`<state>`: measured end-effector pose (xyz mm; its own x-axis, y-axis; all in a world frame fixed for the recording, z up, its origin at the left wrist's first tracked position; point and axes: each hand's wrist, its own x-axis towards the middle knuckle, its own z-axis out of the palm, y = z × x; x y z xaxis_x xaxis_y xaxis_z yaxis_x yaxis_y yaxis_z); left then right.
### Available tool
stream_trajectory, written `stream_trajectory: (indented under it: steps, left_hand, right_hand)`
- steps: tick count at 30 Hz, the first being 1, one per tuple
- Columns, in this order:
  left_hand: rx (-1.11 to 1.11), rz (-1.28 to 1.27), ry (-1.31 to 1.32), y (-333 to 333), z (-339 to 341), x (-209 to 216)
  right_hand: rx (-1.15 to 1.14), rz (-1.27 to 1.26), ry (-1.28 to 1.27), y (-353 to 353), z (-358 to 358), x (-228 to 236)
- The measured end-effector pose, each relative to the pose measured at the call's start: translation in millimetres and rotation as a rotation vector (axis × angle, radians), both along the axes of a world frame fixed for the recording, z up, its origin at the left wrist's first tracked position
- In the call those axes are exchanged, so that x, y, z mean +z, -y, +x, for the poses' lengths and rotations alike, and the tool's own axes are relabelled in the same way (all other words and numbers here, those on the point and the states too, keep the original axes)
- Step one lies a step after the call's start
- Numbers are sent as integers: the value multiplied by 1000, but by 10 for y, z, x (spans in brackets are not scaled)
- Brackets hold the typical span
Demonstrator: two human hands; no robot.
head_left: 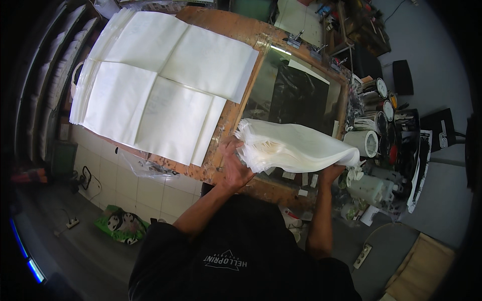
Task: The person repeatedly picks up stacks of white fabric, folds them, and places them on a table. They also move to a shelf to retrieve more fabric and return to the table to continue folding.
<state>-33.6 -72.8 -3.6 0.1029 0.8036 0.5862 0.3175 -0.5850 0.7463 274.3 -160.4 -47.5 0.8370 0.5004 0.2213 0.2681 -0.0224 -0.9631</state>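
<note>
Between my two hands is a thick bundle of white sheets [301, 145], thin and floppy, sagging in a curve. My left hand [236, 163] is closed on its left end, where many layered edges fan out. At the other end my right hand [332, 172] grips it from below, its fingers partly hidden under the folds. Beneath and beyond the bundle lies a wooden-framed screen [261, 98] with a dark rectangle [301, 95] in it. To the left, overlapping stacks of white sheets [135, 75] cover much of the wooden table [211, 20].
Paint cans [369, 143] and a translucent jug [371, 189] crowd the right side. Metal hinge clamps [296, 37] sit at the screen's far edge. A rack of shelves [50, 65] stands at the left. On the floor are a green bag [120, 224] and a power strip [362, 256].
</note>
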Motion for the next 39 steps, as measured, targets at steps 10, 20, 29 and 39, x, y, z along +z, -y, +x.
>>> stream_trajectory:
  steps: [10, 20, 29, 39]
  left_hand:
    - [-132, -145, 133, -6, -29, -224]
    - [-122, 35, 27, -91, -110, 6]
    - [-95, -74, 289, 20, 35, -156]
    - [-194, -50, 19, -199, 313, 364]
  right_hand:
    - [5, -61, -34, -165, -150, 317]
    - [14, -212, 154, -408, -65, 760]
    - [116, -283, 712, -909, -22, 2071]
    - [392, -359, 1155, -1249, -586, 3452]
